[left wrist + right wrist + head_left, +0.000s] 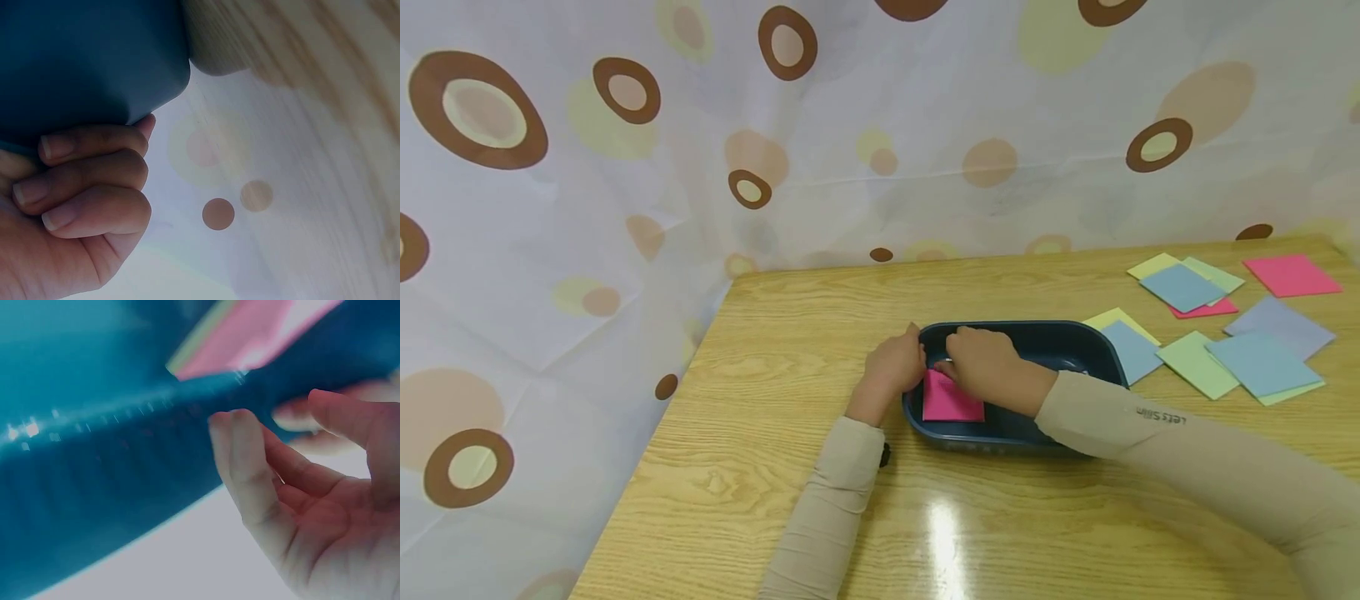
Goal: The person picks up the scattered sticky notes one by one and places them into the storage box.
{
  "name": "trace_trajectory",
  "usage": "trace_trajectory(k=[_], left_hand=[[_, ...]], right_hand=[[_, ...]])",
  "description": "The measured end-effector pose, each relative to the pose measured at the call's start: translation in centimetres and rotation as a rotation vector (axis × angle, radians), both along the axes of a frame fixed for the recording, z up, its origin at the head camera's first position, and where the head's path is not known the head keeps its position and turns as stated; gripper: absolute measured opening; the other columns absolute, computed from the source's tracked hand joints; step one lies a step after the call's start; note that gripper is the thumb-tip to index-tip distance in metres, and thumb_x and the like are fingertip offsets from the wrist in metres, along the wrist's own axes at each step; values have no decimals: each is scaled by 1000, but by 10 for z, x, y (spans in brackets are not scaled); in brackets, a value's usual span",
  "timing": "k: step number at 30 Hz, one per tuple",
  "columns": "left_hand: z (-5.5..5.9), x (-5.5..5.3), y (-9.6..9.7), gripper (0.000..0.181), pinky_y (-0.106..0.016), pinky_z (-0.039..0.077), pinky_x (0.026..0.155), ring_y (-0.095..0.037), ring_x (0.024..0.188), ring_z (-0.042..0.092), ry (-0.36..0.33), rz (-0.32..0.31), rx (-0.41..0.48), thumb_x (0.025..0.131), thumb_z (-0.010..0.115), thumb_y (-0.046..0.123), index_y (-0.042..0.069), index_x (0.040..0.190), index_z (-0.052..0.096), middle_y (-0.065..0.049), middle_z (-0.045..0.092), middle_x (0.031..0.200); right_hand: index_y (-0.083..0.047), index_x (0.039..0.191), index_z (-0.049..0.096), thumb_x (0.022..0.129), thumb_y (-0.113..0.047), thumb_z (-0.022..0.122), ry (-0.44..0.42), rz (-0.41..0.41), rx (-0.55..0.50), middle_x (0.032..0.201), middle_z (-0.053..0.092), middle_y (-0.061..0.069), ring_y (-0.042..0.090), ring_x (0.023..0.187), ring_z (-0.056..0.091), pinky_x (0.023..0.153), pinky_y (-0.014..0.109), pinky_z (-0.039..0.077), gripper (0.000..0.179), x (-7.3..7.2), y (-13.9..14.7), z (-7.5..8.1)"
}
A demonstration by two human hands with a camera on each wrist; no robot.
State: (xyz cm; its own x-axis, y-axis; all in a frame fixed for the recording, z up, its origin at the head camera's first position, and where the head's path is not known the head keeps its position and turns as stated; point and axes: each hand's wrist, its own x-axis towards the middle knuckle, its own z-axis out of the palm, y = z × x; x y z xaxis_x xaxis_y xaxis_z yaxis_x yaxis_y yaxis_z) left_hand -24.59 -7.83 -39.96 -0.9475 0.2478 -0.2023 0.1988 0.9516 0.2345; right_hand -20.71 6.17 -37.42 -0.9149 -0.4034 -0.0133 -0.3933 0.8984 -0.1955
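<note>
A dark blue plastic bin (1052,337) stands on the wooden table in the head view. Inside its left end lies a square stack of sticky notes (951,400), pink on top; in the right wrist view the stack (250,337) shows a yellow-green edge. My left hand (895,362) grips the bin's left end, its fingers (94,209) curled against the outer wall in the left wrist view. My right hand (988,362) reaches into the bin beside the pink stack. Its thumb and bent fingers stand apart in the right wrist view, with nothing between them.
Loose square papers lie right of the bin: blue (1183,287), green (1198,365), lavender (1277,325) and pink (1292,275), some overlapping. A white curtain (850,92) with brown circles hangs behind the wooden table (775,358). My right sleeve crosses the bin's front right corner.
</note>
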Motion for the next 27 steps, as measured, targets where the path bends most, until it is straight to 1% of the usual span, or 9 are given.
trace_trajectory(k=[4, 6, 10, 13, 17, 20, 21, 23, 27], left_hand=[[0, 0, -1, 48, -35, 51, 63, -21, 77, 63, 0, 10, -3, 104, 41, 24, 6, 148, 35, -15, 68, 108], [0, 0, -2, 49, -35, 52, 64, -22, 78, 63, 2, 12, -3, 104, 41, 24, 6, 148, 35, -16, 67, 110], [0, -1, -3, 49, -34, 51, 61, -21, 76, 63, 11, 8, -11, 103, 41, 24, 5, 149, 34, -15, 68, 106], [-1, -1, -4, 49, -33, 50, 58, -20, 71, 63, 13, 3, -9, 103, 41, 24, 5, 148, 34, -14, 68, 100], [-2, -1, -4, 48, -32, 49, 56, -19, 68, 61, 11, -1, 1, 104, 40, 23, 5, 148, 35, -13, 68, 96], [-3, 0, -4, 48, -32, 49, 58, -20, 69, 61, 13, -1, 3, 104, 40, 23, 5, 148, 36, -14, 68, 99], [-3, 0, -4, 48, -33, 50, 59, -20, 70, 62, 14, 0, 3, 104, 40, 23, 5, 148, 36, -14, 68, 100], [-3, 0, -5, 48, -34, 51, 61, -21, 73, 63, 17, 0, 1, 103, 40, 24, 5, 148, 36, -15, 68, 103], [-3, 1, -4, 48, -36, 53, 65, -22, 79, 64, 16, 2, 1, 103, 40, 24, 6, 148, 35, -16, 67, 108]], right_hand=[[-3, 81, 63, 95, -27, 62, -8, -6, -124, 69, 54, 5, 15, 55, 51, 48, 28, 42, 28, 6, 11, 25], [-3, 84, 66, 95, -26, 63, 16, -5, -187, 71, 58, 5, 14, 56, 52, 50, 29, 43, 26, 6, 19, 36], [-1, 93, 70, 96, -26, 61, 108, -18, -298, 81, 66, 9, 19, 66, 59, 61, 38, 49, 27, 3, 42, 53], [-1, 92, 71, 97, -25, 59, 202, -54, -381, 84, 67, 11, 24, 74, 62, 69, 44, 50, 27, -5, 66, 58], [2, 92, 70, 99, -26, 55, 292, -154, -469, 83, 66, 16, 30, 75, 61, 68, 46, 47, 33, -21, 105, 53], [5, 94, 69, 100, -28, 52, 327, -240, -514, 83, 67, 21, 35, 74, 61, 62, 41, 45, 38, -34, 139, 44], [6, 94, 69, 100, -28, 52, 334, -265, -522, 83, 66, 22, 37, 74, 61, 60, 39, 44, 38, -38, 150, 41], [8, 95, 68, 100, -28, 51, 342, -318, -525, 84, 66, 25, 40, 77, 61, 59, 38, 44, 40, -45, 171, 34], [13, 99, 64, 100, -26, 47, 332, -405, -512, 90, 63, 32, 46, 81, 57, 63, 46, 41, 43, -56, 208, 19]])
